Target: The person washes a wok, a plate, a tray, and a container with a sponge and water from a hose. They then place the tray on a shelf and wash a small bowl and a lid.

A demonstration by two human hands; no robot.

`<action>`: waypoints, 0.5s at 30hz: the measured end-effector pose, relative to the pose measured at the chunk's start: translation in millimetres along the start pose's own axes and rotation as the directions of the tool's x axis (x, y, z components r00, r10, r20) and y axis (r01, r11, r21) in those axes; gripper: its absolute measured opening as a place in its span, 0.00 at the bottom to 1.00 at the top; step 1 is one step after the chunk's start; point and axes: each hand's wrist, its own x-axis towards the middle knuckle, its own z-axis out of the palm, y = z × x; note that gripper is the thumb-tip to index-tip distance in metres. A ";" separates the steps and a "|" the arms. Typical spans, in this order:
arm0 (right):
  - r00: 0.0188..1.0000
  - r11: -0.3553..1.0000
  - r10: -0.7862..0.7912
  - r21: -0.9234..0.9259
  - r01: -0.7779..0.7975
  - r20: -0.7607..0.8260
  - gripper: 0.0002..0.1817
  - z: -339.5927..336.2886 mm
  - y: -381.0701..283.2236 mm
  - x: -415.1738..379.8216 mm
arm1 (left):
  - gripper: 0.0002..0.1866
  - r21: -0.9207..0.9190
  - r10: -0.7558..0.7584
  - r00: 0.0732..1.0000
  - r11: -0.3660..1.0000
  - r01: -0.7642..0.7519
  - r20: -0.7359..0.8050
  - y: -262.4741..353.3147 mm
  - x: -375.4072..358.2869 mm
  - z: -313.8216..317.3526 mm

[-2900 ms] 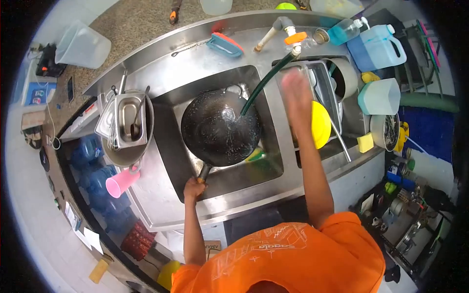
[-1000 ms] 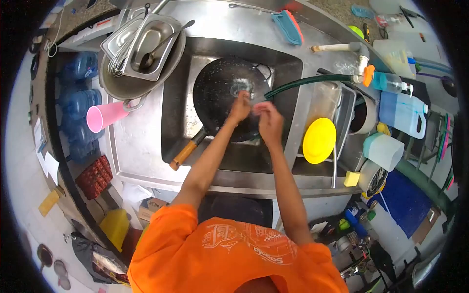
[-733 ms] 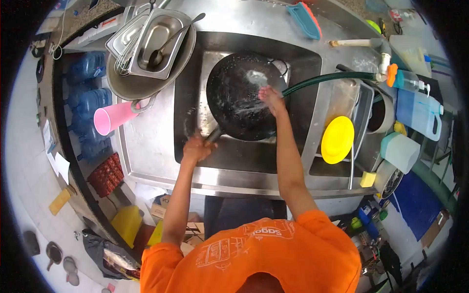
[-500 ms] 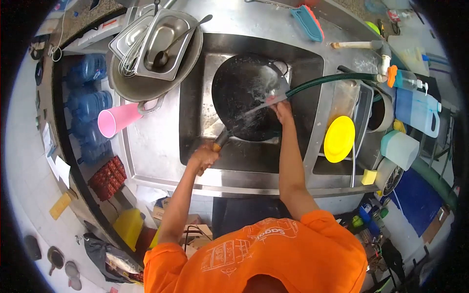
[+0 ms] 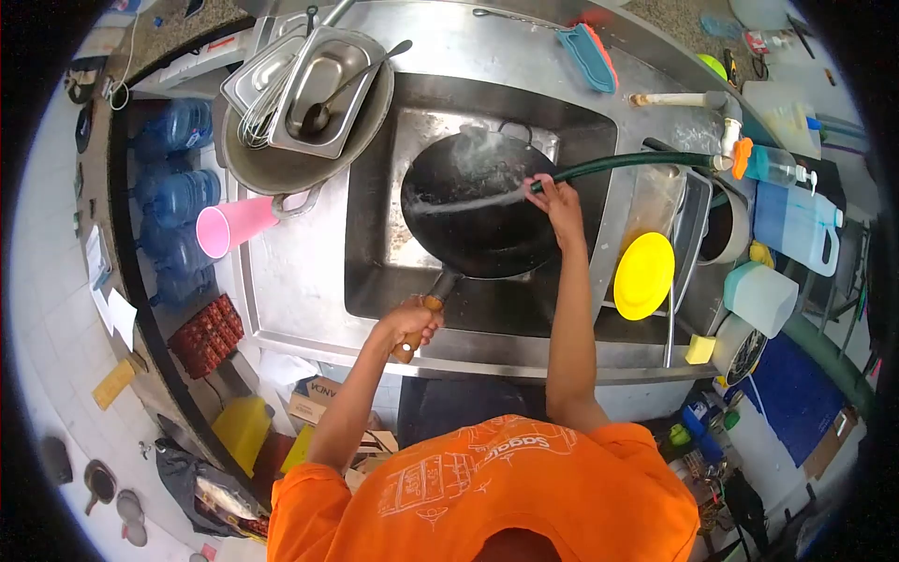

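A large black wok (image 5: 478, 225) with a wooden handle sits in the steel sink basin (image 5: 384, 281). My left hand (image 5: 409, 326) is wrapped round the wok's handle near the front rim of the sink. Above the wok's right side, my right hand (image 5: 560, 204) grips the end of a green hose (image 5: 637, 162). Water sprays leftward from the hose end across the inside of the wok, with splashing at its far side. The hose runs right to a tap pipe (image 5: 729, 140).
Left of the basin, a big metal pan (image 5: 245, 169) holds steel trays, a whisk and a ladle, beside a pink cup (image 5: 225, 228). To the right are a yellow plate (image 5: 644, 276), a yellow sponge (image 5: 700, 349) and a blue jug (image 5: 796, 225). A blue brush (image 5: 587, 58) lies behind the basin.
The wok has tilted and shifted, its handle now nearer the front rim. My left hand moved right and down with it. My right hand moved slightly right, and the spray now runs flatter leftward.
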 end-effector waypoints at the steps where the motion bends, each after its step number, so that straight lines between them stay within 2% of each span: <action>1: 1.000 1.000 0.002 0.001 -0.002 0.002 0.22 1.0 -4.8 0.1 | 0.03 -0.040 -0.009 1.000 0.999 0.009 0.014 -2.3 0.6 2.2; 7: 0.995 0.995 -0.102 0.011 0.102 -0.006 0.18 7.9 -12.0 23.5 | 0.04 -0.043 0.032 0.999 0.999 -0.033 -0.021 -7.1 -3.2 19.3; 9: 0.996 0.986 0.078 -0.144 -0.083 -0.040 0.16 -1.2 -13.7 -8.1 | 0.04 -0.015 0.040 0.997 0.999 -0.041 -0.066 -11.9 -4.7 31.5; 11: 0.996 0.982 0.076 -0.171 -0.084 -0.053 0.15 -22.8 9.8 -20.9 | 0.04 0.002 0.048 0.993 0.999 -0.048 -0.106 -15.6 -9.4 41.8; 13: 0.996 0.994 0.067 -0.083 -0.072 -0.065 0.17 -31.0 6.1 -37.2 | 0.03 0.024 0.248 0.941 0.968 -0.250 -0.229 -18.0 -19.1 47.8; 14: 0.992 0.975 0.090 -0.195 -0.106 -0.089 0.16 -37.8 11.2 -33.0 | 0.03 0.029 0.250 0.940 0.968 -0.250 -0.230 -22.8 -19.0 46.8; 15: 0.992 0.976 0.088 -0.190 -0.104 -0.090 0.16 -37.3 10.0 -36.7 | 0.02 0.093 0.264 0.926 0.964 -0.248 -0.270 -29.1 -15.6 43.8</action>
